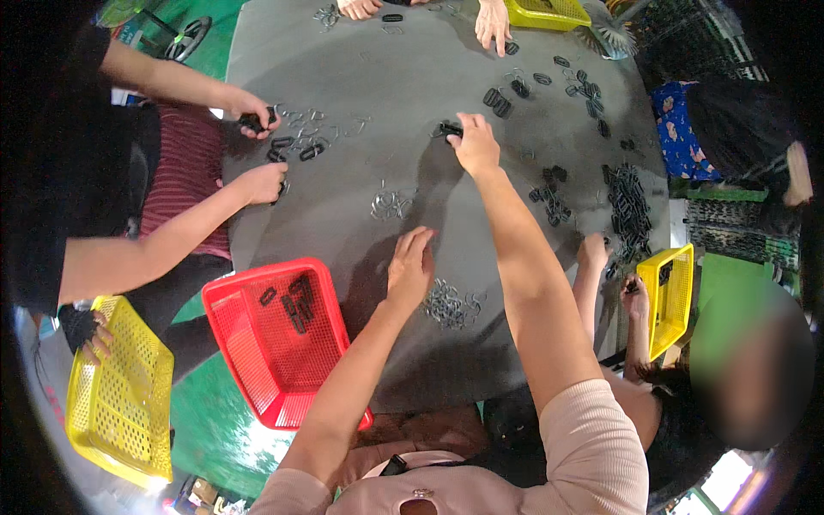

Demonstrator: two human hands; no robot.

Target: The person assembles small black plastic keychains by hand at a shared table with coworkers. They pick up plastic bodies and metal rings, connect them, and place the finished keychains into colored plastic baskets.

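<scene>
My right hand (476, 148) reaches to the middle of the grey table. Its fingers are closed on black buckles (447, 130), small oval pieces partly hidden by the fingertips. Lower and to the left, my left hand (410, 268) hovers at the table with its fingers loosely extended, and I see nothing in it. A small heap of bent metal wire pieces (451, 306) lies just right of that hand. More wire pieces (390, 204) are scattered above it. Past my right hand, several black buckles (497, 102) rest on the tabletop.
A red basket (336, 300) with several black buckles tilts at the table's near left edge. Co-workers' hands (257, 120) work at the left, far and right sides. A long pile of black pieces (629, 210) lies right, by a yellow basket (687, 296). Another yellow basket (94, 378) is lower left.
</scene>
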